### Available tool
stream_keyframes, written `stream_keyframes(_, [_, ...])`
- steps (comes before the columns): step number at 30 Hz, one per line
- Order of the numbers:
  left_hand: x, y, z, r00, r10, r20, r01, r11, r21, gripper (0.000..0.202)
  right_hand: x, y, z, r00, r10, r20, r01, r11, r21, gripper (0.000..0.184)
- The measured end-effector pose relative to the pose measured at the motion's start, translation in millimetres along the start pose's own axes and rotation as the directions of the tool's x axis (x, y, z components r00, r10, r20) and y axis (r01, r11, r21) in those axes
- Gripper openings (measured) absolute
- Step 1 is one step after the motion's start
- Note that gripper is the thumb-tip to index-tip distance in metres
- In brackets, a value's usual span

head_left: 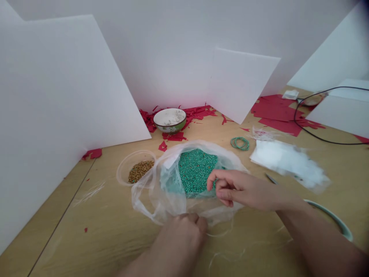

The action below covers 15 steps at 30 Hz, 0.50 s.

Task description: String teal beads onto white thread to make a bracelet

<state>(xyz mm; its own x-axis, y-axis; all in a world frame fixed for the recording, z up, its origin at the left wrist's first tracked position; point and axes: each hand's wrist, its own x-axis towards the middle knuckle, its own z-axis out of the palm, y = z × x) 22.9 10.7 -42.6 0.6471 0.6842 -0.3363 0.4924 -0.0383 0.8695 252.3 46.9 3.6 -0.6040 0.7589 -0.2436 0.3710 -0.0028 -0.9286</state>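
Observation:
Small green beads (197, 169) fill a clear plastic bag (171, 206) that lies spread on the table. My right hand (236, 188) hovers over the right side of the beads, its fingers curled in; anything between the fingertips is too small to make out. At the bag's front edge, my left hand (184, 234) is closed, knuckles up, and its fingertips are hidden. A thin clear thread (220, 234) curves across the table just right of my left hand. Left of the bag, a round clear plastic tub (122, 171) holds gold-brown beads (141, 171).
A patterned bowl (170, 121) stands behind the bag among red paper scraps (198, 112). Green bead loops (240, 143), clear plastic packets (288, 163) and a pale curved band (334, 217) lie to the right. A black cable (309, 134) and white boards (245, 80) border the area.

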Motion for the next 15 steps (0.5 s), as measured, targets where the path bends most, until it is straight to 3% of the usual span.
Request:
stream_keyframes(1, [-2.0,6.6,-2.9,1.0,0.002,0.012,-0.005,0.975,0.222,0.013,1.1,2.5,-2.1,1.0,-0.007,-0.006,0.008,0.999,0.048,0.016])
stream_keyframes(2, [-3.6,14.9,-7.9,1.0,0.004,0.03,-0.017,0.897,0.442,0.013,2.1,4.0,-4.1,1.0,-0.012,-0.014,0.013,0.996,0.087,0.018])
stream_keyframes(4, [-2.4,32.7,-22.5,0.997,0.044,0.064,-0.074,0.768,0.636,0.019,3.6,4.5,-7.3,0.999,-0.015,-0.049,0.021,0.993,0.117,0.019])
stream_keyframes(6, [8.0,45.5,-38.8,0.995,0.099,-0.016,-0.063,0.743,0.666,0.026,5.0,3.5,-8.3,0.993,-0.009,-0.118,0.021,0.994,0.104,0.017])
stream_keyframes(9, [39.0,48.3,-53.7,0.961,0.227,-0.155,-0.089,0.791,0.606,0.019,6.9,3.5,-6.5,0.975,0.003,-0.224,0.014,0.997,0.071,0.014])
stream_keyframes(11, [61.5,42.8,-51.8,0.951,0.249,-0.182,-0.114,0.831,0.544,0.011,8.2,5.3,-4.8,0.958,-0.004,-0.285,0.021,0.998,0.057,0.014])
stream_keyframes(15, [90.0,34.3,-31.2,0.954,0.239,-0.179,-0.135,0.88,0.455,0.015,11.1,9.4,-4.4,0.932,-0.024,-0.361,0.063,0.993,0.096,0.013])
